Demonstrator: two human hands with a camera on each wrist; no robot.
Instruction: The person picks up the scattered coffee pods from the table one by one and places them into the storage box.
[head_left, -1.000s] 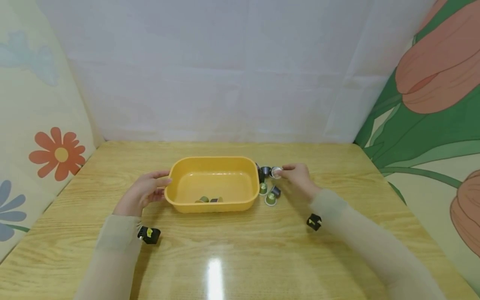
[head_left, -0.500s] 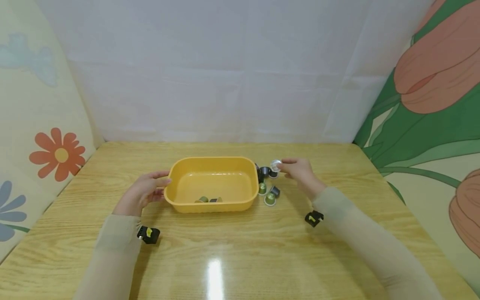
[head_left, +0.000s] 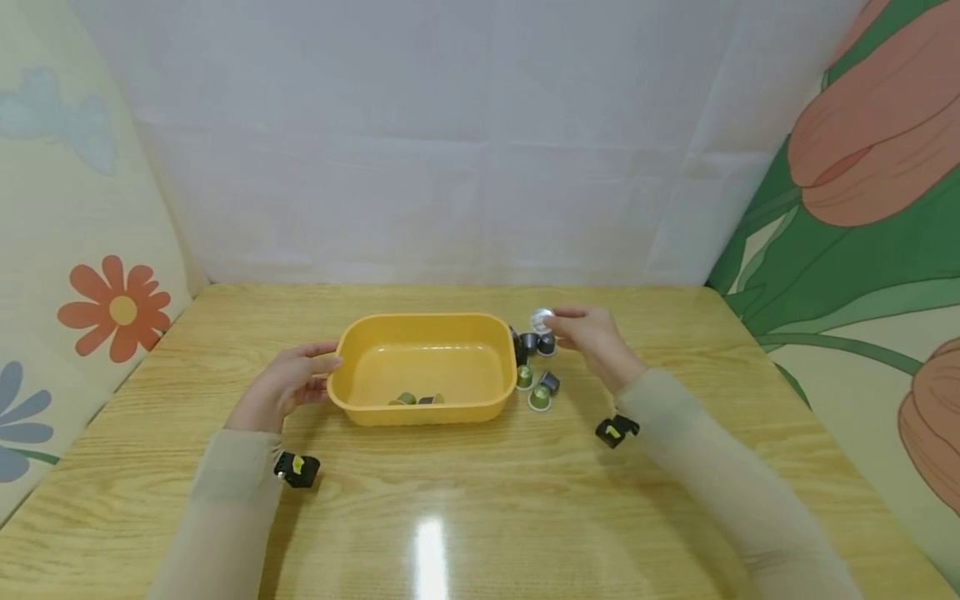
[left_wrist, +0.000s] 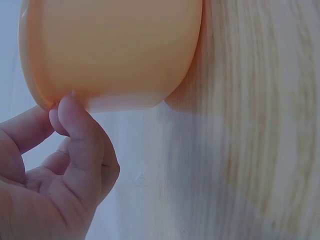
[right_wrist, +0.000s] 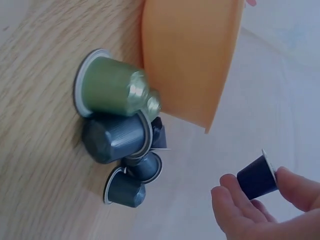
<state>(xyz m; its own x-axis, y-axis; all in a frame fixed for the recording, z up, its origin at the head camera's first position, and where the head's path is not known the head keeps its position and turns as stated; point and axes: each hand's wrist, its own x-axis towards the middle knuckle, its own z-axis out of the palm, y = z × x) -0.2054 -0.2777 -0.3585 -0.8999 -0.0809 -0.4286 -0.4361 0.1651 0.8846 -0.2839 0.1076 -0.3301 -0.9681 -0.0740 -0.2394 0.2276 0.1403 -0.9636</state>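
A yellow basin (head_left: 423, 415) stands on the table, with a few green and dark capsules (head_left: 407, 399) lying at its near wall. My left hand (head_left: 288, 383) pinches the basin's left rim; the left wrist view shows thumb and fingers meeting at that edge. Between the thumb and fingers of my right hand (head_left: 596, 337) is a dark coffee capsule (right_wrist: 257, 178), raised above the table, its silvery lid (head_left: 542, 321) facing the head camera. Below and left of that hand, several more coffee capsules lie by the basin's right side, among them a green one (right_wrist: 112, 86) and a dark one (right_wrist: 120, 137).
The wooden table (head_left: 495, 517) reaches back to a white cloth (head_left: 465, 167). Flower-patterned panels (head_left: 885, 250) rise on both sides. The loose capsules sit tight against the basin's right wall, some partly hidden behind it.
My right hand has lifted the capsule off the pile and carried it up and slightly left, uncovering a dark capsule beneath. My left hand has stayed at the basin's rim.
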